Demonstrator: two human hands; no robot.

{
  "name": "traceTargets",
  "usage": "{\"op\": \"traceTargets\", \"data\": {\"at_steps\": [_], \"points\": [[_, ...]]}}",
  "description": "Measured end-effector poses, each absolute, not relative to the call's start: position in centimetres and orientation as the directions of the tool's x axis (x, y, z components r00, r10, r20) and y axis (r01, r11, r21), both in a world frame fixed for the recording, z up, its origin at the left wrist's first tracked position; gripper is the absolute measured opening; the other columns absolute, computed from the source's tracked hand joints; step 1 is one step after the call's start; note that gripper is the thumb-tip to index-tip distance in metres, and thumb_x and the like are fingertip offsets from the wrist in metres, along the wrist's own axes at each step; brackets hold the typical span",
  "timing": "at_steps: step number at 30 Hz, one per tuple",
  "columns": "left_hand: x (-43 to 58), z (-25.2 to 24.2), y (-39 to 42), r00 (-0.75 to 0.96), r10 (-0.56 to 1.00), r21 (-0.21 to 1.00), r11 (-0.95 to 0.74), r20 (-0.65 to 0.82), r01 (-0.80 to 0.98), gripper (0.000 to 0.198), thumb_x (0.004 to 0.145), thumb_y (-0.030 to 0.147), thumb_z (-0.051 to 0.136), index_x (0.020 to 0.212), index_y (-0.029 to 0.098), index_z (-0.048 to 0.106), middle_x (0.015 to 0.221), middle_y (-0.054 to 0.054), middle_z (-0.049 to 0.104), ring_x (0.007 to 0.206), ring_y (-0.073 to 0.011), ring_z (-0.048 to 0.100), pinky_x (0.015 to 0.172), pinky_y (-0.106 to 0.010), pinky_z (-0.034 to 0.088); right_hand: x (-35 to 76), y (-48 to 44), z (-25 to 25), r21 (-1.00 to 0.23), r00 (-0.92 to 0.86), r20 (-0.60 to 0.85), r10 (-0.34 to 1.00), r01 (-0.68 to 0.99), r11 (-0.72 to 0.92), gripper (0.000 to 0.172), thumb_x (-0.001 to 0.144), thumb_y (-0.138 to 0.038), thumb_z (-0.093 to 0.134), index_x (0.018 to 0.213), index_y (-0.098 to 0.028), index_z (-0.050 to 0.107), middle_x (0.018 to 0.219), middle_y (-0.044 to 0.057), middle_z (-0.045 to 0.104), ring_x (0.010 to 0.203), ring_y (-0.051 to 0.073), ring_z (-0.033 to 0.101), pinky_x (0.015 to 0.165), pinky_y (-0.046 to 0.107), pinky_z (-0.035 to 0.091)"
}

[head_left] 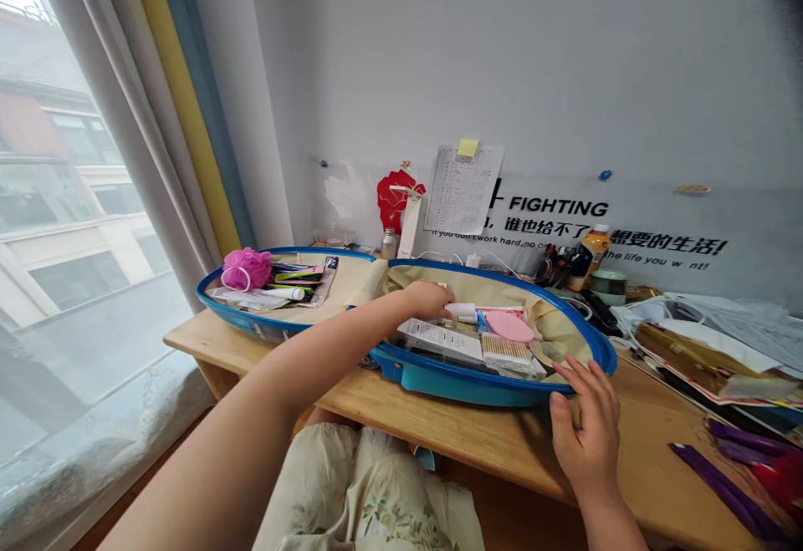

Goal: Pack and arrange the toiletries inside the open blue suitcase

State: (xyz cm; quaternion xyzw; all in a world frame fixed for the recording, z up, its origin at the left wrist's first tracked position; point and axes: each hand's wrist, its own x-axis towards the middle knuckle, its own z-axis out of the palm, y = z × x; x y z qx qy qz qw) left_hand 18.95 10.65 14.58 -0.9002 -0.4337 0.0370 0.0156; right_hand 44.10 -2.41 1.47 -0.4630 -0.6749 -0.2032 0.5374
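A blue oval case (489, 394) with a beige lining lies opened flat on the wooden desk, its two halves side by side. My left hand (427, 298) reaches into the right half, fingers curled at the end of a white tube (462, 311); the fingertips are partly hidden. Around it in that half lie a pink oval pad (509, 326), a pack of cotton swabs (505, 352) and white boxes (439, 339). At the case's front right rim, my right hand (588, 417) is open with fingers spread. The left half holds a pink bath puff (248, 270) and several slim packages (301, 279).
Behind the case stand a small bottle (389, 243) and an orange drink bottle (590, 257). Papers and pouches (708, 350) pile up at the right, with purple packets (731, 484) nearer. A curtained window (94, 158) is at the left.
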Motion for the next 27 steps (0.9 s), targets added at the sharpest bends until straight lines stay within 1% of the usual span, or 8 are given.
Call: {"op": "traceTargets", "data": {"at_steps": [3, 7, 10, 15, 19, 23, 25, 27], "points": [[20.5, 13.2, 11.1, 0.612, 0.784, -0.051, -0.618, -0.099, 0.784, 0.034, 0.09, 0.039, 0.058, 0.118, 0.022, 0.065, 0.127, -0.012, 0.065, 0.116, -0.0266, 0.061, 0.095, -0.035, 0.048, 44.1, -2.5, 1.5, -0.241, 0.017, 0.908, 0.418, 0.839, 0.489, 0.033, 0.094, -0.035, 0.044, 0.119, -0.021, 0.061, 0.127, 0.013, 0.062, 0.134, 0.031, 0.045, 0.109, 0.059, 0.036], [20.7, 12.0, 11.4, 0.591, 0.796, -0.061, -0.601, -0.127, 0.797, 0.032, 0.088, 0.038, 0.059, 0.113, 0.02, 0.069, 0.13, -0.015, 0.062, 0.12, -0.0294, 0.059, 0.098, -0.039, 0.047, 44.2, -2.3, 1.3, -0.249, 0.022, 0.906, 0.422, 0.835, 0.491, 0.032, 0.094, -0.035, 0.045, 0.118, -0.021, 0.06, 0.126, 0.013, 0.062, 0.134, 0.031, 0.045, 0.109, 0.059, 0.036], [20.5, 11.5, 11.5, 0.576, 0.805, -0.064, -0.588, -0.14, 0.806, 0.03, 0.089, 0.038, 0.059, 0.111, 0.021, 0.069, 0.129, -0.014, 0.063, 0.121, -0.0294, 0.058, 0.101, -0.04, 0.046, 44.2, -2.3, 1.2, -0.248, 0.025, 0.91, 0.415, 0.834, 0.493, 0.031, 0.094, -0.034, 0.045, 0.118, -0.021, 0.06, 0.126, 0.013, 0.062, 0.134, 0.031, 0.045, 0.109, 0.058, 0.036], [20.2, 11.3, 12.1, 0.54, 0.827, -0.038, -0.551, -0.154, 0.833, 0.031, 0.086, 0.035, 0.064, 0.114, 0.023, 0.066, 0.126, -0.011, 0.066, 0.119, -0.0271, 0.06, 0.099, -0.038, 0.047, 43.9, -2.4, 1.4, -0.234, 0.023, 0.919, 0.393, 0.835, 0.499, 0.03, 0.094, -0.032, 0.046, 0.118, -0.02, 0.061, 0.125, 0.013, 0.062, 0.134, 0.03, 0.046, 0.108, 0.057, 0.037], [19.8, 11.3, 12.3, 0.513, 0.848, -0.007, -0.518, -0.134, 0.855, 0.039, 0.083, 0.031, 0.067, 0.121, 0.022, 0.061, 0.129, -0.012, 0.064, 0.119, -0.0272, 0.06, 0.098, -0.037, 0.048, 43.9, -2.4, 1.5, -0.239, 0.024, 0.915, 0.403, 0.837, 0.492, 0.031, 0.094, -0.033, 0.045, 0.118, -0.021, 0.061, 0.126, 0.013, 0.062, 0.133, 0.031, 0.046, 0.109, 0.058, 0.037], [19.6, 11.6, 11.7, 0.504, 0.858, 0.023, -0.504, -0.1, 0.863, 0.035, 0.082, 0.03, 0.069, 0.115, 0.023, 0.064, 0.127, -0.009, 0.065, 0.117, -0.0251, 0.061, 0.098, -0.035, 0.048, 44.2, -2.2, 1.3, -0.232, 0.013, 0.915, 0.402, 0.834, 0.501, 0.032, 0.094, -0.033, 0.046, 0.119, -0.02, 0.061, 0.126, 0.013, 0.062, 0.133, 0.031, 0.046, 0.109, 0.057, 0.037], [19.5, 12.1, 11.3, 0.496, 0.867, 0.041, -0.495, -0.041, 0.868, 0.033, 0.085, 0.032, 0.066, 0.117, 0.023, 0.064, 0.129, -0.008, 0.064, 0.119, -0.0238, 0.06, 0.101, -0.034, 0.046, 44.3, -2.0, 1.2, -0.224, 0.009, 0.921, 0.389, 0.831, 0.51, 0.032, 0.094, -0.032, 0.047, 0.119, -0.019, 0.061, 0.126, 0.013, 0.062, 0.133, 0.031, 0.047, 0.109, 0.057, 0.036], [19.0, 13.0, 11.3, 0.473, 0.879, 0.059, -0.476, 0.057, 0.877, 0.032, 0.092, 0.034, 0.056, 0.122, 0.026, 0.061, 0.135, -0.005, 0.06, 0.123, -0.0206, 0.056, 0.106, -0.031, 0.042, 44.3, -1.9, 1.2, -0.209, 0.001, 0.929, 0.371, 0.828, 0.52, 0.033, 0.094, -0.032, 0.047, 0.12, -0.018, 0.061, 0.125, 0.014, 0.063, 0.133, 0.032, 0.046, 0.109, 0.057, 0.036]]}}
